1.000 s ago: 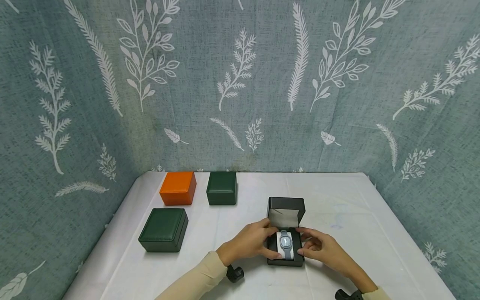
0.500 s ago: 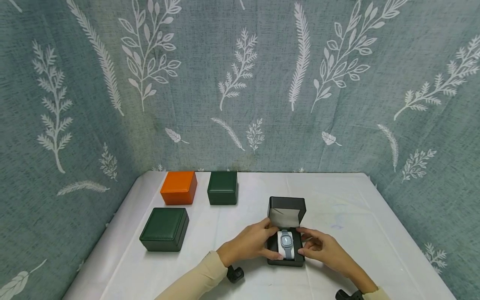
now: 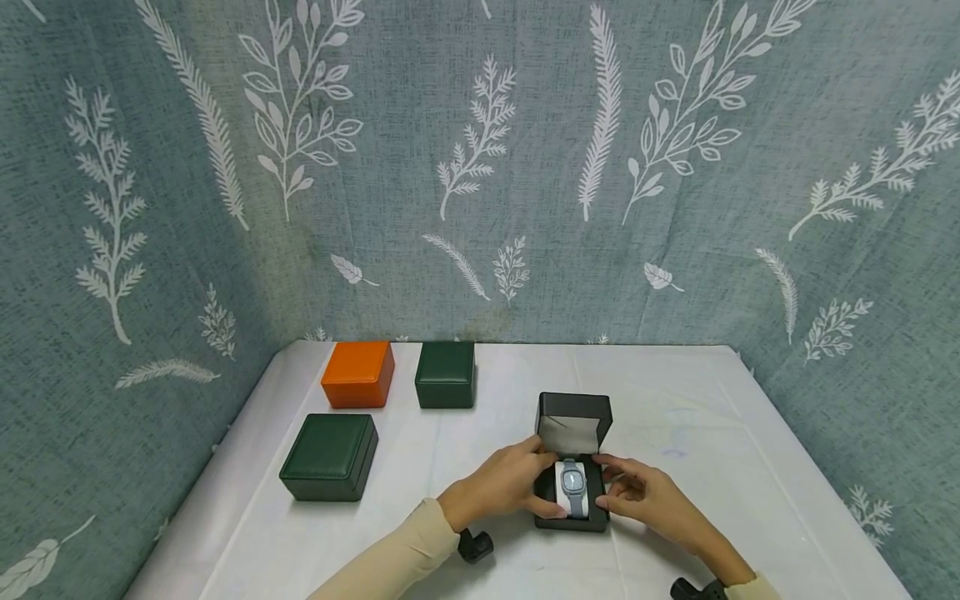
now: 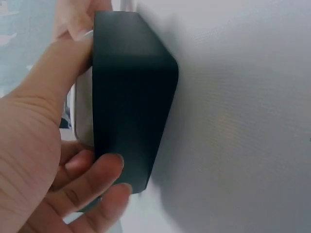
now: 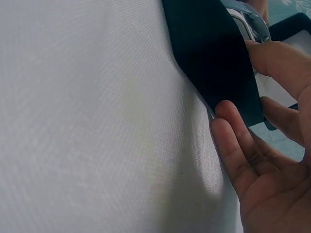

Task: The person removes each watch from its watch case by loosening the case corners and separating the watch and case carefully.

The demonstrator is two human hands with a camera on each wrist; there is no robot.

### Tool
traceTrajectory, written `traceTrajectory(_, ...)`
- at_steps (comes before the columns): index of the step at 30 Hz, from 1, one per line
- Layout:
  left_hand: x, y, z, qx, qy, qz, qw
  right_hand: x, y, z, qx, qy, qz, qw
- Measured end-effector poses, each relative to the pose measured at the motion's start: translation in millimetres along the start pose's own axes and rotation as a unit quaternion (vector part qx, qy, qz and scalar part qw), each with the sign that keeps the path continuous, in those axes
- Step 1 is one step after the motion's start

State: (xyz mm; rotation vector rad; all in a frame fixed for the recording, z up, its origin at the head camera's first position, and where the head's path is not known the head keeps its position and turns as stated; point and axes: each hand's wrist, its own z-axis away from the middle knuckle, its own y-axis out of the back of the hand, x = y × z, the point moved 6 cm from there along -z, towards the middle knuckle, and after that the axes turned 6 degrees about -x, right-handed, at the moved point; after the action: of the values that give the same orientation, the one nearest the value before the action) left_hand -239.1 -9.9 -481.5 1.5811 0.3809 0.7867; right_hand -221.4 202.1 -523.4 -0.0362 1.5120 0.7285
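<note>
A black watch box (image 3: 573,526) stands on the table with its lid (image 3: 573,406) raised at the back. Inside lies a wristwatch (image 3: 573,481) with a grey-blue strap, wrapped round a white cushion (image 3: 560,492). My left hand (image 3: 498,483) grips the box's left side, thumb over the rim beside the cushion. In the left wrist view its other fingers curl against the dark outer wall (image 4: 131,92). From the right, my right hand (image 3: 648,500) holds the opposite side. The right wrist view has its thumb at the rim and fingertips low on the side wall (image 5: 214,58).
To the left on the white-covered table (image 3: 465,567) are closed boxes: an orange one (image 3: 357,373), a small green one (image 3: 444,375) and a larger green one (image 3: 330,457). A patterned cloth (image 3: 480,250) hangs behind and along both sides.
My left wrist has shifted very slightly to the right. Both hands, the watch and its box otherwise keep nearly the same positions.
</note>
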Motion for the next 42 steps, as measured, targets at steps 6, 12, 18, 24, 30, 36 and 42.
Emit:
traceTrajectory(6,0.8,-1.1,-0.9,0.018,-0.016,-0.015,0.9996,-1.3,0.1,0.9,-0.005,0.023,-0.001,0.9997)
traceTrajectory(12,3.8,0.2,0.4,0.049,-0.041,-0.046,0.9969,1.1,0.7,-0.2,0.000,0.017,-0.001,0.9998)
traceTrajectory(18,4.7,1.8,-0.1,0.057,-0.048,-0.043,0.9963,2.0,0.7,-1.0,-0.001,0.014,0.008,0.9999)
traceTrajectory(24,3.2,0.9,-0.2,0.062,-0.056,0.009,0.9964,3.1,0.2,-1.0,-0.001,0.009,0.013,0.9999)
traceTrajectory(30,-0.2,-2.1,-0.7,0.076,-0.070,0.063,0.9926,2.4,0.8,-1.1,-0.002,0.016,0.011,0.9998)
traceTrajectory(36,-1.6,-3.3,-2.0,0.087,-0.077,0.091,0.9890,1.9,1.1,-1.0,0.000,0.015,0.015,0.9998)
traceTrajectory(42,-4.3,1.3,-1.1,0.095,-0.066,0.156,0.9809,-1.2,0.4,0.2,-0.006,0.035,0.010,0.9993)
